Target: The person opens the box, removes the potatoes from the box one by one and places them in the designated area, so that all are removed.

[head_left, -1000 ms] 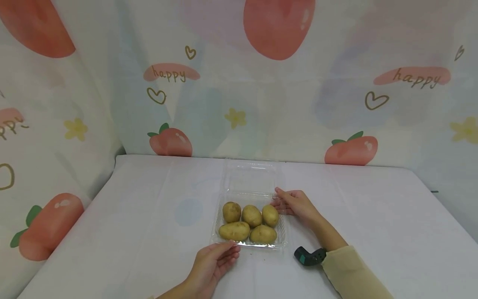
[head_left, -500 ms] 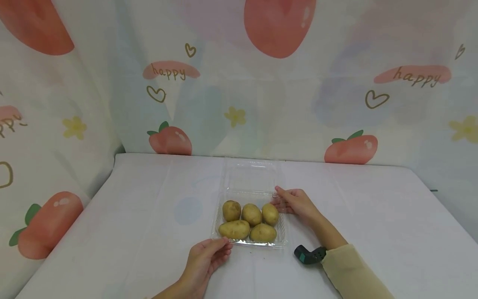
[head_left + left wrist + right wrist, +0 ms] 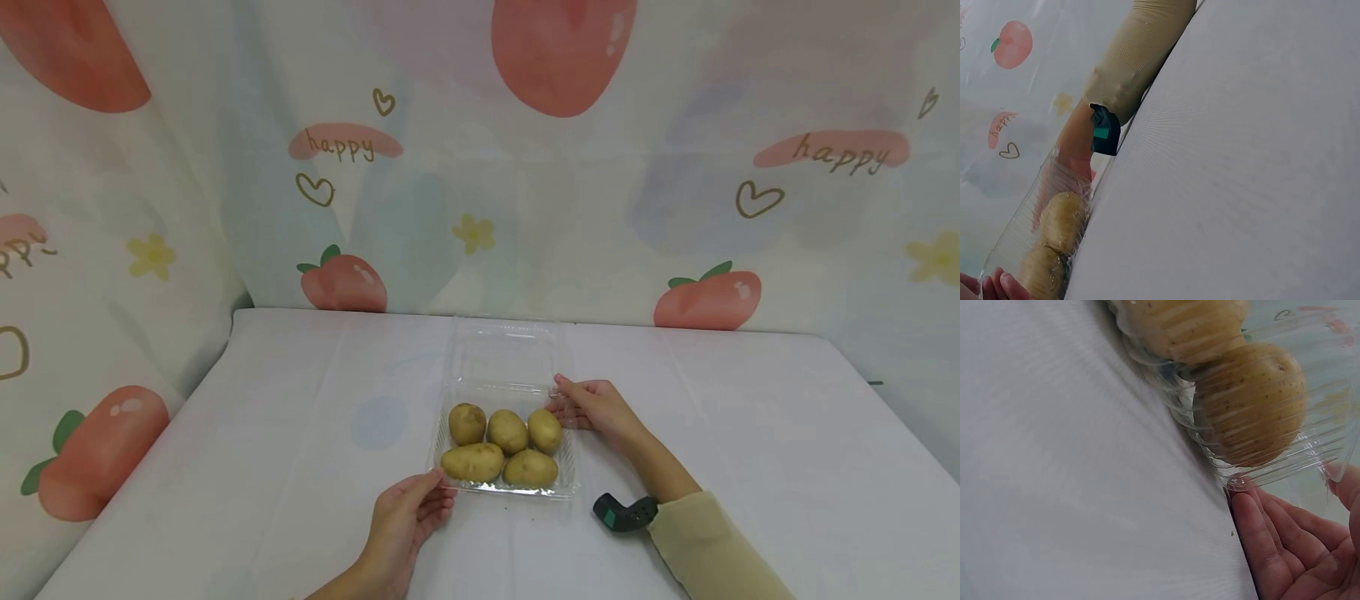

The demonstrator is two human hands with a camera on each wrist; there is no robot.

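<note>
Where the clear box (image 3: 517,490) sits: on the white table (image 3: 285,500); five potatoes (image 3: 507,432) inside, three behind two
Lid (image 3: 506,354): folded back beyond the box, presumably to leave its contents reachable
Left hand (image 3: 401,517): thumb and fingers pinch the box's near-left corner
Right hand (image 3: 596,408): holds the box's right side near the lid; both grips probably steady it
Backdrop (image 3: 480,279): "happy" reads twice in full behind the box; box shows no legible brand

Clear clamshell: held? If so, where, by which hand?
Clear plastic clamshell: the left hand grips its near-left corner, the right hand its right side by the hinge.
</note>
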